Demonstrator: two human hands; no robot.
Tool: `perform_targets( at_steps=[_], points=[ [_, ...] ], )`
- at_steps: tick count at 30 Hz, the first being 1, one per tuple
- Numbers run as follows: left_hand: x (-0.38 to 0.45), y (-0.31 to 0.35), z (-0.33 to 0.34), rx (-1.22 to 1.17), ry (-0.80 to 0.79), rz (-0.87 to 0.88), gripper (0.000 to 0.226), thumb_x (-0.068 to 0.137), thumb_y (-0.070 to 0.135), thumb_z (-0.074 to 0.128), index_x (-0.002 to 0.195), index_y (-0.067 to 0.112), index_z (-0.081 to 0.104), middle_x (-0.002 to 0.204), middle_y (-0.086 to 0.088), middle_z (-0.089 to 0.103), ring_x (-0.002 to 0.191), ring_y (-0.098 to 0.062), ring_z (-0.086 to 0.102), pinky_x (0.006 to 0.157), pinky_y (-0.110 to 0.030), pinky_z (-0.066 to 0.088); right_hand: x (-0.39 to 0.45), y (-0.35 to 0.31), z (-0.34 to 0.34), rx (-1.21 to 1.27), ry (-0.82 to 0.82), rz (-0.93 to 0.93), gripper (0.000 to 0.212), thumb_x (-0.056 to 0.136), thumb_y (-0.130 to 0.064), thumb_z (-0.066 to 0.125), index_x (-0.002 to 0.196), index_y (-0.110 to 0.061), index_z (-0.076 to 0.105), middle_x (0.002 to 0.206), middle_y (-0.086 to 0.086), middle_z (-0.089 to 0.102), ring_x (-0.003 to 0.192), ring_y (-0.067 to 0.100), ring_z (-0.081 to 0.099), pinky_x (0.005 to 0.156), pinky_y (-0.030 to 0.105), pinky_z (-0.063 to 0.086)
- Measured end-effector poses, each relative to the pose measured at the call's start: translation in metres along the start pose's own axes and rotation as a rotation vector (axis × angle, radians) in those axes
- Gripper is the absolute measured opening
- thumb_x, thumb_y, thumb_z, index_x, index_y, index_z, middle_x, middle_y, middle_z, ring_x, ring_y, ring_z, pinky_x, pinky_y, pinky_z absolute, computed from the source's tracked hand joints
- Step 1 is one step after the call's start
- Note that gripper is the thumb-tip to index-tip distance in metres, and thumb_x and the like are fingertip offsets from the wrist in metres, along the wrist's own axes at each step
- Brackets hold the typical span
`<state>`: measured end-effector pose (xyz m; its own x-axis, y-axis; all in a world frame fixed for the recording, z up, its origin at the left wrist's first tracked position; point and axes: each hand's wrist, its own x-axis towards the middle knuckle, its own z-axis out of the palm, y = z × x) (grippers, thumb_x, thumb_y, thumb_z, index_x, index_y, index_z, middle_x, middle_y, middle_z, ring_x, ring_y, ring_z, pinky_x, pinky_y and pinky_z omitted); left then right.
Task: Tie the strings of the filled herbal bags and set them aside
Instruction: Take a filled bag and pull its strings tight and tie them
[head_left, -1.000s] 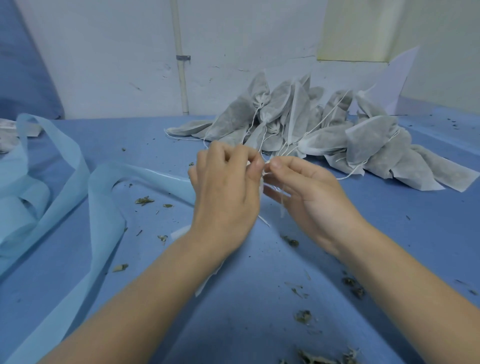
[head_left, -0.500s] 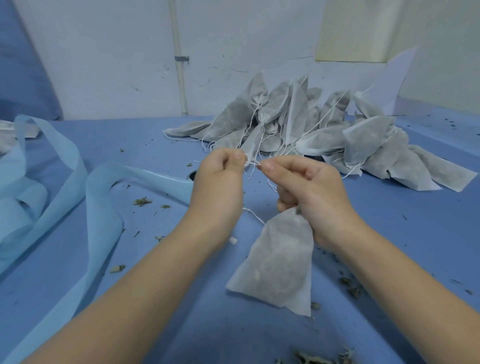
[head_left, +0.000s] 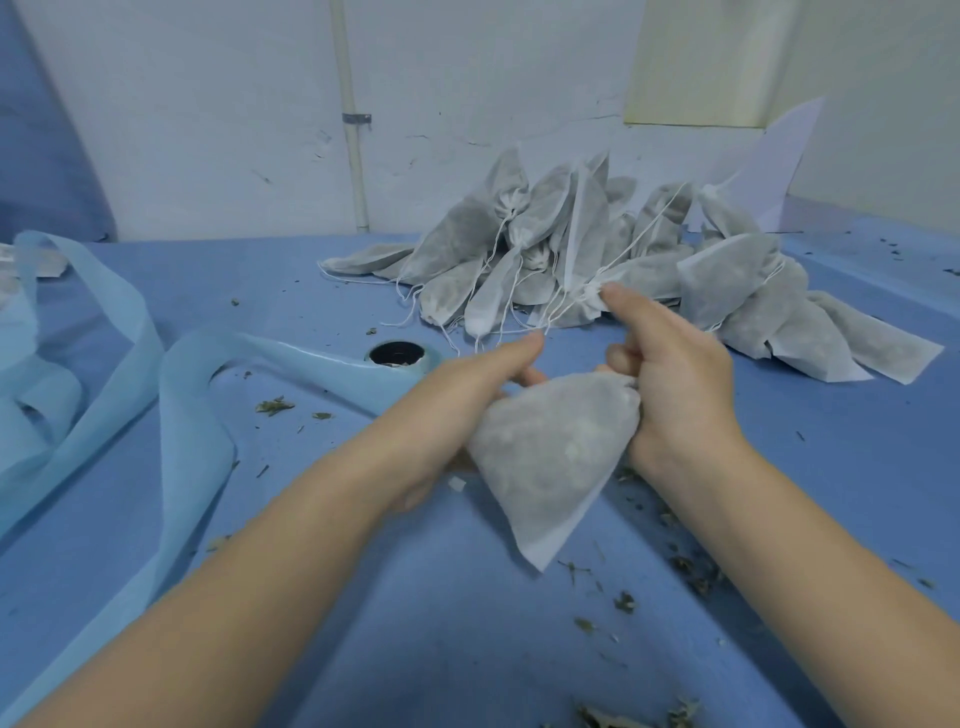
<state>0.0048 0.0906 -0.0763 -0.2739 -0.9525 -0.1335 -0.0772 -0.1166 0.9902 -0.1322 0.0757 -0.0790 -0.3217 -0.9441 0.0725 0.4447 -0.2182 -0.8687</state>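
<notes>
Between the two hands, low over the blue counter (head_left: 467, 649), hung one filled herbal bag (head_left: 545, 457), its gathered neck clenched in the right hand (head_left: 670, 384) with the thumb stuck up. The left hand (head_left: 467, 395) lay against the bag's left side, fingers fairly straight and supporting it rather than curled round it. Half a second earlier both hands had been raised, each pinching a string end and drawing it tight; now the strings were let go and the bag had come down into a carrying hold. I judged from this that the knot was finished and that setting the bag aside was the step at hand.

The bag itself bulged with dark, coarse filling that showed through its thin white cloth. Beyond the hands, against the wall, lay the pile of tied bags (head_left: 597, 260), likewise stuffed, their white strings trailing over the counter. Loose herb crumbs (head_left: 691, 571) were scattered near the right forearm, and a pale blue fabric strip (head_left: 171, 415) looped across the left side.
</notes>
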Motion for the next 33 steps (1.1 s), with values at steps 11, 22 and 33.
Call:
perform_targets(
  at_steps=[11,22,33],
  points=[
    [0.009,-0.021,0.006,-0.48,0.13,0.034,0.012,0.081,0.011,0.065,0.089,0.002,0.07,0.08,-0.005,0.074,0.066,-0.011,0.07,0.061,-0.018,0.056,0.014,0.009,-0.012,-0.168,-0.038,-0.083,0.034,0.079,-0.019,0.072,0.047,-0.027,0.066,0.052,-0.017,0.052,0.051,0.002,0.047,0.054,0.015,0.038],
    [0.005,-0.018,0.002,-0.409,0.164,0.119,0.046,0.066,0.033,0.073,0.102,0.005,0.07,0.094,-0.009,0.074,0.079,-0.019,0.071,0.058,-0.028,0.056,0.001,0.008,-0.013,-0.612,-0.367,-0.349,0.012,0.078,-0.017,0.076,0.073,-0.027,0.074,0.102,-0.004,0.064,0.093,-0.005,0.058,0.085,0.016,0.044],
    [0.01,-0.011,-0.013,-0.397,0.441,0.204,0.008,0.078,0.0,0.066,0.083,-0.006,0.065,0.068,-0.011,0.067,0.053,-0.023,0.063,0.043,-0.026,0.051,0.007,0.017,-0.003,-0.431,-0.427,-0.19,0.01,0.086,-0.018,0.067,0.092,-0.024,0.073,0.1,-0.009,0.07,0.097,0.001,0.062,0.088,0.015,0.046]
  ],
)
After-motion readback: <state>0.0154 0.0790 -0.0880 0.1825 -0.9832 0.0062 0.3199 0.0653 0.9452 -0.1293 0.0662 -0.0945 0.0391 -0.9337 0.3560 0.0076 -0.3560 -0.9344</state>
